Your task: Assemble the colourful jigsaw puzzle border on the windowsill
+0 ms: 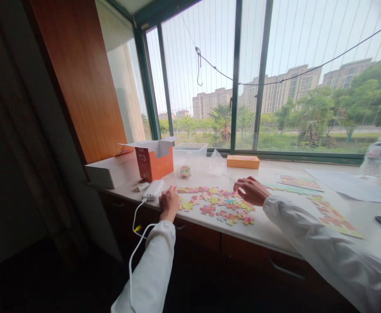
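Observation:
Loose jigsaw puzzle pieces in pink, red and yellow lie spread over the white counter between my hands. My left hand rests at the left end of the pieces, beside the white power bank. Its fingers are curled together, and what they hold, if anything, is hidden. Over the right part of the loose pieces reaches my right hand, fingers bent and apart, with nothing visible in them. A joined strip of puzzle border lies to the right of it, beside a picture sheet.
An orange-red box with raised flaps, a white tub and an orange box stand toward the window. A clear bag with pieces lies nearer. A white cable hangs past my left sleeve. A plastic bottle stands far right.

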The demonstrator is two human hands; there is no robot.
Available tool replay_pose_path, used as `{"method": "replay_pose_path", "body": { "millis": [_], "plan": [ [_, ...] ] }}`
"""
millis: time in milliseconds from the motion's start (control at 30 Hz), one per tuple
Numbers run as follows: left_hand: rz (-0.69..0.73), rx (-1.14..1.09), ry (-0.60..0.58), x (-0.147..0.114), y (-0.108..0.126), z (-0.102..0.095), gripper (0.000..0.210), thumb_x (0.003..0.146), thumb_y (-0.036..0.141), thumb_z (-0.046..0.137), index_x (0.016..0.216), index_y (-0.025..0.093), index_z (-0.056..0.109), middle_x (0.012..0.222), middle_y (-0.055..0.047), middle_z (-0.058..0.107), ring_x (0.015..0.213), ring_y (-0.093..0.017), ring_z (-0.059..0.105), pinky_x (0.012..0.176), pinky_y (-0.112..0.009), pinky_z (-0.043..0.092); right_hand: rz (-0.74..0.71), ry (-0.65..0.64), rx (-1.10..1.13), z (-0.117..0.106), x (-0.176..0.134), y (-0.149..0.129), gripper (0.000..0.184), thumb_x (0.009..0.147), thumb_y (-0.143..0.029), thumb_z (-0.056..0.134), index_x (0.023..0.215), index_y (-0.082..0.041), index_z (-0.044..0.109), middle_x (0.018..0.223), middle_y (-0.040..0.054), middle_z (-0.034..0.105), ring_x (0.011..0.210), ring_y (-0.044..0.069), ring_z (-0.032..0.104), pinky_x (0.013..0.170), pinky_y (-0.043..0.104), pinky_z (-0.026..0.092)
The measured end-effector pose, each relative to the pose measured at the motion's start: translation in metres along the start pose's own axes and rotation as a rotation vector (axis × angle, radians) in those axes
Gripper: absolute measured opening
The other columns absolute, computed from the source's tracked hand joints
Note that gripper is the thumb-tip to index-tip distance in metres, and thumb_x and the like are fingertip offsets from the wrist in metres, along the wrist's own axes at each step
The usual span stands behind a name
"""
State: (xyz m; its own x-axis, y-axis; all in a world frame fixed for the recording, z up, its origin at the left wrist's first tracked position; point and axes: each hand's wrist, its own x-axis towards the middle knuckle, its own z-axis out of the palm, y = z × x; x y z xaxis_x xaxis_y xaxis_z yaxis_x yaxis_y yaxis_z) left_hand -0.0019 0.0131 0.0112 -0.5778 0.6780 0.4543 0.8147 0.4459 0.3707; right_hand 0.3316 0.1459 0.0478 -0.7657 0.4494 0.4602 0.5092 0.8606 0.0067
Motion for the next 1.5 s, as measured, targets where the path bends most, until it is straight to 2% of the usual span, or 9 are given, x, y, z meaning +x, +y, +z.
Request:
{"method": "replay_pose_path", "body": {
  "millis": [167, 300, 367, 467, 567, 833, 1500],
  "plan": [
    [-0.016, 0.004, -0.001, 0.0, 0.002, -0.002, 0.041, 0.089, 0.013, 0.04, 0.119, 0.022, 0.066, 0.111, -0.01, 0.072, 0.111, -0.026, 0.061, 0.091, -0.037, 0.045, 0.177, 0.032, 0.004, 0.001, 0.01, 0.022, 0.02, 0.083, -0.02, 0.053, 0.09, -0.024, 0.071, 0.095, 0.0016, 0.071, 0.085, 0.015, 0.063, 0.088, 0.032, 0.037],
    [-0.02, 0.01, -0.013, 0.001, 0.002, -0.002, 0.039, 0.089, 0.014, 0.041, 0.117, 0.023, 0.067, 0.11, -0.01, 0.073, 0.11, -0.027, 0.062, 0.09, -0.037, 0.045, 0.348, 0.067, 0.059, 0.019, 0.009, 0.041, 0.022, 0.085, -0.022, 0.051, 0.096, -0.023, 0.07, 0.095, 0.0013, 0.072, 0.078, 0.014, 0.063, 0.079, 0.027, 0.041],
    [-0.013, 0.013, -0.015, 0.002, 0.001, 0.0, 0.039, 0.089, 0.014, 0.041, 0.116, 0.024, 0.067, 0.111, -0.01, 0.073, 0.109, -0.027, 0.063, 0.09, -0.038, 0.045, 0.391, 0.037, 0.072, 0.031, 0.004, 0.046, 0.022, 0.085, -0.024, 0.052, 0.099, -0.024, 0.07, 0.094, 0.001, 0.072, 0.079, 0.014, 0.063, 0.076, 0.026, 0.042],
    [-0.008, 0.015, -0.011, 0.005, -0.002, 0.003, 0.04, 0.089, 0.014, 0.04, 0.116, 0.024, 0.067, 0.112, -0.01, 0.072, 0.109, -0.028, 0.063, 0.09, -0.039, 0.045, 0.393, -0.036, 0.072, 0.043, -0.001, 0.045, 0.022, 0.085, -0.029, 0.055, 0.103, -0.026, 0.069, 0.097, -0.0004, 0.072, 0.081, 0.015, 0.063, 0.075, 0.026, 0.042],
    [-0.014, 0.022, -0.013, 0.006, -0.003, 0.004, 0.04, 0.089, 0.014, 0.04, 0.116, 0.024, 0.067, 0.113, -0.01, 0.072, 0.109, -0.028, 0.063, 0.089, -0.039, 0.045, 0.402, -0.06, 0.081, 0.045, -0.001, 0.039, 0.023, 0.086, -0.03, 0.055, 0.105, -0.027, 0.068, 0.1, -0.0004, 0.072, 0.081, 0.015, 0.064, 0.073, 0.026, 0.042],
    [-0.025, 0.029, -0.043, 0.004, 0.002, -0.004, 0.04, 0.088, 0.012, 0.043, 0.118, 0.024, 0.066, 0.117, -0.009, 0.071, 0.111, -0.026, 0.063, 0.09, -0.036, 0.045, 0.346, -0.021, 0.1, 0.038, 0.002, 0.022, 0.021, 0.087, -0.027, 0.055, 0.101, -0.024, 0.07, 0.096, 0.0017, 0.072, 0.083, 0.016, 0.063, 0.078, 0.027, 0.042],
    [-0.039, 0.041, -0.026, 0.007, -0.001, -0.002, 0.041, 0.084, 0.014, 0.043, 0.113, 0.027, 0.07, 0.113, -0.009, 0.073, 0.104, -0.029, 0.065, 0.086, -0.039, 0.047, 0.319, -0.024, 0.086, 0.038, 0.003, 0.017, 0.02, 0.086, -0.024, 0.055, 0.097, -0.024, 0.072, 0.1, 0.0028, 0.072, 0.086, 0.017, 0.063, 0.081, 0.028, 0.041]
  ]
}}
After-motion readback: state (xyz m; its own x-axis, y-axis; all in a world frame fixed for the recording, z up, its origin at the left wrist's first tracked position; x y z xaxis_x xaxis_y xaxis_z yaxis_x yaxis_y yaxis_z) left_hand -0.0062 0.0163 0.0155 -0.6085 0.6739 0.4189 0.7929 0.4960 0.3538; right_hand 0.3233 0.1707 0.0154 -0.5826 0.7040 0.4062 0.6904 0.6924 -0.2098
